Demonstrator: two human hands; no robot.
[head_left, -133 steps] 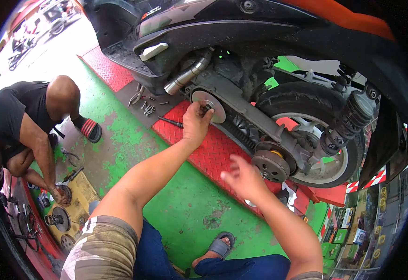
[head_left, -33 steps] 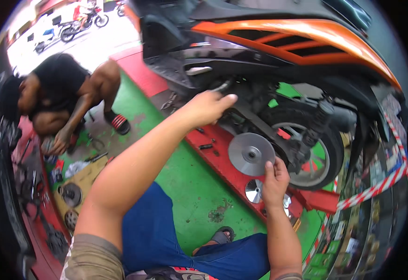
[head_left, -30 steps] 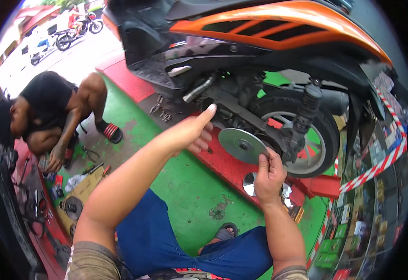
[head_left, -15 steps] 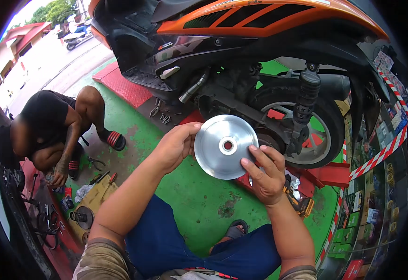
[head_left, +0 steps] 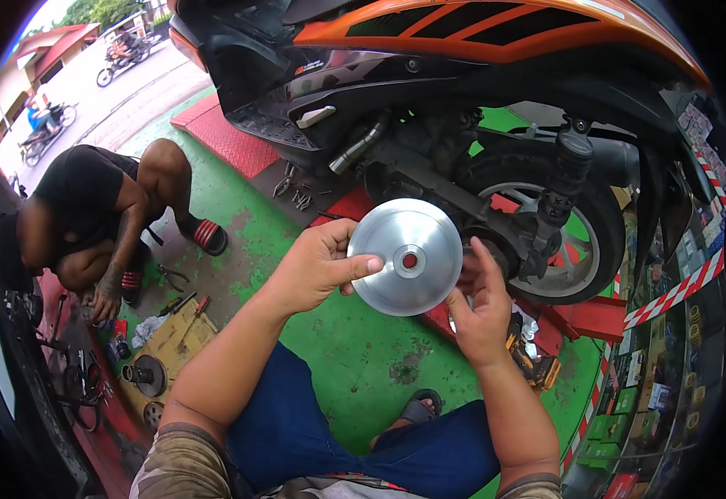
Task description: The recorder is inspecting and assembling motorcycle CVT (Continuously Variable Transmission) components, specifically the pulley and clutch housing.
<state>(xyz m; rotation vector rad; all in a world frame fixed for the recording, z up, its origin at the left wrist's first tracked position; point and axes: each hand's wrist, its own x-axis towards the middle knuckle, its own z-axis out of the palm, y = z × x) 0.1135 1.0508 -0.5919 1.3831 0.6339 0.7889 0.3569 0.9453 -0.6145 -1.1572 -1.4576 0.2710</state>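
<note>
Above my knees I hold a silver metal pulley disc [head_left: 383,284], its smooth round face toward me and a splined hole in its centre. My left hand [head_left: 323,264] grips its left edge, thumb lying across the face and the other fingers partly hidden behind. Around the right edge is my right hand [head_left: 486,309], fingers apart and slightly blurred, the thumb close beside the rim. Whether that thumb touches the disc is hard to see. Beyond the disc stands an orange and black scooter [head_left: 429,50] with its transmission side exposed.
A person [head_left: 88,200] crouches at the left over small parts. Cardboard [head_left: 184,333] there carries tools and another pulley part [head_left: 145,376]. A yellow and black power tool [head_left: 537,366] lies by the red lift [head_left: 587,314]. Glass shelves [head_left: 654,374] with striped tape line the right.
My left thumb has come onto the disc's face. My right fingers have left the face and moved to its right edge. The disc tilts slightly differently.
</note>
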